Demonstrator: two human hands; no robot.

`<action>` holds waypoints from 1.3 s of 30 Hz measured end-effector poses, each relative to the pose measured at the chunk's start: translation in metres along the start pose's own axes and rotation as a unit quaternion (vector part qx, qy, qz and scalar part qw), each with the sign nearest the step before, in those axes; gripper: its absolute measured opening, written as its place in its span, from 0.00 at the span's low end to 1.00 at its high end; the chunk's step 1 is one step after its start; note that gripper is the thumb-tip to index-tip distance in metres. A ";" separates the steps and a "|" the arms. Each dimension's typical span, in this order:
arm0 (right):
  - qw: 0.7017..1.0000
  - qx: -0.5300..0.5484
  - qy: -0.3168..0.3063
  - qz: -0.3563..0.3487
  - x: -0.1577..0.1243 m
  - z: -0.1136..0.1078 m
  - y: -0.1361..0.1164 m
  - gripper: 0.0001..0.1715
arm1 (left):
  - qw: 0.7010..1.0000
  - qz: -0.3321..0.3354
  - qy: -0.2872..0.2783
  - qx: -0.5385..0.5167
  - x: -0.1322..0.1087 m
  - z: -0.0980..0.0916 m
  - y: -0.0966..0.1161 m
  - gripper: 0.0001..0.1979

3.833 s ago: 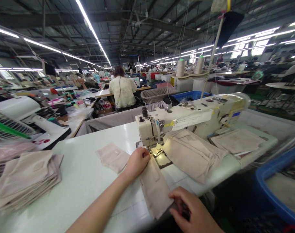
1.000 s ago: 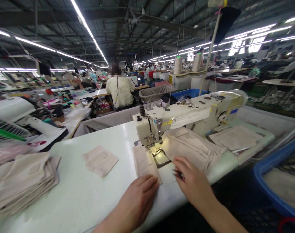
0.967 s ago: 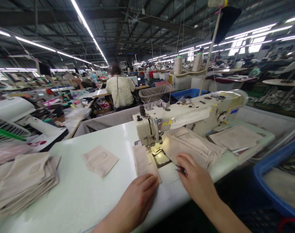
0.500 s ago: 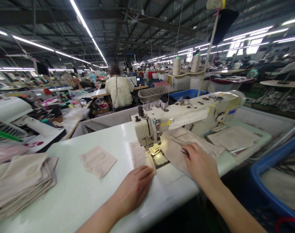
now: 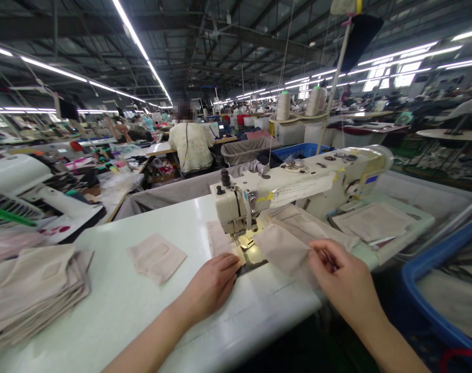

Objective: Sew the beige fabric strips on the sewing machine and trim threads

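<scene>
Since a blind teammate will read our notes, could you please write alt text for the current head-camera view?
At a sewing machine, a person's left hand rests on a beige fabric piece while the right hand pinches a second piece by its edge. A fabric stack lies to the left on the table.

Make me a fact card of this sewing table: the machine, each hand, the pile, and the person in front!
Machine: cream-coloured, with a yellow glow at its working end
Left hand: touching a beige cloth by the machine
Right hand: pinching the edge of another cloth
Pile: beige cloths stacked, far left
Person: pale top, back turned to us
</scene>
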State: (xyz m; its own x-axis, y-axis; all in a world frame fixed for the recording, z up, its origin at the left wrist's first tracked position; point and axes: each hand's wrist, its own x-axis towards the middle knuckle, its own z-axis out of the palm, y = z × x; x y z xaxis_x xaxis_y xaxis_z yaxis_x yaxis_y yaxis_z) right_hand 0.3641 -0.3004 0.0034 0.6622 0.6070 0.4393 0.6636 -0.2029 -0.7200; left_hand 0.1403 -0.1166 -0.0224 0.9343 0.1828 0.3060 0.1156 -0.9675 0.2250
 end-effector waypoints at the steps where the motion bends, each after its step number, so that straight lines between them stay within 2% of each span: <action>1: 1.000 0.019 0.005 0.004 -0.002 -0.003 0.000 0.11 | 1.000 -0.002 0.000 0.000 0.001 0.000 -0.001 0.18; 4: 0.996 0.088 -0.007 0.015 -0.007 -0.009 -0.002 0.17 | 1.000 -0.006 0.000 -0.005 0.004 -0.001 -0.006 0.18; 8: 0.985 0.152 -0.042 0.075 -0.014 -0.011 -0.009 0.22 | 1.000 -0.009 0.008 -0.006 0.007 -0.003 -0.011 0.18; 20: 0.965 0.220 -0.102 0.105 -0.022 -0.006 -0.020 0.17 | 1.000 -0.019 -0.012 0.001 0.016 -0.005 -0.033 0.17; 26: 0.966 0.211 -0.129 0.076 -0.022 -0.001 -0.017 0.12 | 0.999 -0.023 -0.012 0.019 0.021 -0.006 -0.039 0.17; 30: 0.960 0.221 -0.160 0.059 -0.023 0.005 -0.009 0.26 | 0.999 -0.032 -0.018 0.026 0.023 -0.006 -0.041 0.18; 33: 0.958 0.233 -0.157 0.067 -0.022 0.008 -0.006 0.30 | 0.999 -0.032 -0.021 0.023 0.023 -0.006 -0.041 0.18; 36: 0.953 0.245 -0.158 0.078 -0.022 0.011 -0.007 0.24 | 0.999 -0.027 -0.020 0.018 0.022 -0.006 -0.041 0.18; 39: 0.948 0.245 -0.188 0.074 -0.022 0.015 -0.008 0.16 | 0.999 -0.034 -0.009 0.024 0.021 -0.005 -0.040 0.17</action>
State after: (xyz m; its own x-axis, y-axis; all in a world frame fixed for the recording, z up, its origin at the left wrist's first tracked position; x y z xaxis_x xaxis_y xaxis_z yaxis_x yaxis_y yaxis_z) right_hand 0.3390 -0.3011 -0.0087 0.5038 0.8493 0.1579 0.2708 0.0183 -0.9625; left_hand 0.1537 -0.0729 -0.0199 0.9297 0.2463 0.2737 0.1954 -0.9600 0.2003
